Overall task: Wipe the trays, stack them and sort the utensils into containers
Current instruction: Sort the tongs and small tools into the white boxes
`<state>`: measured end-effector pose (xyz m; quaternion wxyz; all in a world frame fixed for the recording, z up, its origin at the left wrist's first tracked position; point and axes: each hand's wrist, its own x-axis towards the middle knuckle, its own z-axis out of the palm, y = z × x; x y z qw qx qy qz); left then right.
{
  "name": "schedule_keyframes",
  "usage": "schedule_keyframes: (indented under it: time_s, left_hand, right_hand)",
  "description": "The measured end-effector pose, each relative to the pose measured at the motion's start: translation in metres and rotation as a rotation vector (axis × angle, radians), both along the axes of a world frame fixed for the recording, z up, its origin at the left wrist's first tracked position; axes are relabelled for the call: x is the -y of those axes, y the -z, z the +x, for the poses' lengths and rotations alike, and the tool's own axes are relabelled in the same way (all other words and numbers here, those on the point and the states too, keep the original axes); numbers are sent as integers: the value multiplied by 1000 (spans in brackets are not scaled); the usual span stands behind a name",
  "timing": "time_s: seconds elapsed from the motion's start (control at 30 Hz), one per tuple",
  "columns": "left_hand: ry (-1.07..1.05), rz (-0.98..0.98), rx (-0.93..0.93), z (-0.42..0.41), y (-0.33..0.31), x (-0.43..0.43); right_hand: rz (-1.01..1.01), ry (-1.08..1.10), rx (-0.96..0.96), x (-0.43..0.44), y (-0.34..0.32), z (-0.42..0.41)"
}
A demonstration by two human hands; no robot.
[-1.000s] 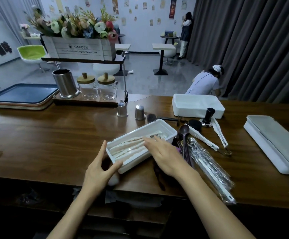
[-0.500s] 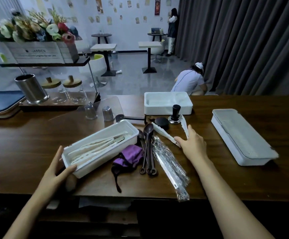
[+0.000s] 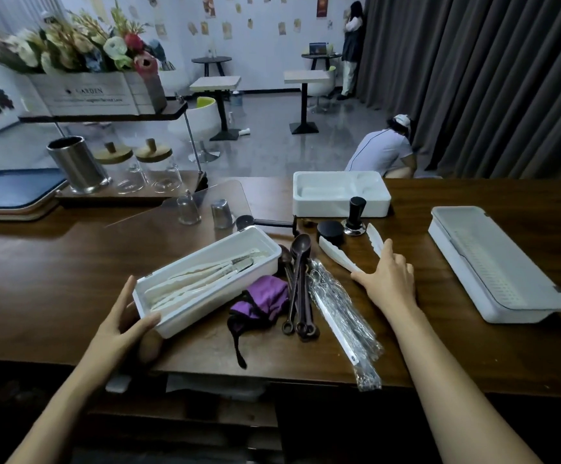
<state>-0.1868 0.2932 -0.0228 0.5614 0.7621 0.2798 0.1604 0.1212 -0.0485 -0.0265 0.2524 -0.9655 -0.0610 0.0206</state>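
1. L hand [image 3: 121, 326] grips the near-left corner of the white container [image 3: 218, 298]: thumb on the front wall, fingers up the end wall. The container sits slanted on the wood counter [image 3: 54, 262] w/ pale-handled utensils [image 3: 198, 283] lying inside.
2. R hand [image 3: 389, 279] lies mostly flat, fingers loose and thumb spread, on the joined end of the white tongs [image 3: 339, 254]. It's not curled round them afaict. The tongs open in a V toward 12 o'clock.
3. Brown spoons [image 3: 300, 286] are just at 3 o'clock of the container. Purple cloth [image 3: 265, 299] touches them at their 9, clear packet [image 3: 342, 316] lies at their 3.
4. Lidded white box [image 3: 493, 262] sits well off at 3 o'clock of the R hand, open white bin [image 3: 339, 205] at its 11.
5. Stacked trays [image 3: 7, 209] are way over at 10 o'clock of the container.
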Motion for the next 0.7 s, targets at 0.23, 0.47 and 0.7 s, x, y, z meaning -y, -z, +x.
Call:
schedule_keyframes:
  time_s: [0.23, 0.47, 0.7]
  left_hand:
    - [19, 32, 47, -2, 7, -2]
    - [44, 90, 51, -11, 10, -15]
    - [-72, 564, 156, -17, -17, -14]
  right_hand:
    - [108, 94, -14, 1, -18, -55]
    - [197, -86, 14, -69, -50, -123]
    - [382, -323, -88, -150, -58, -187]
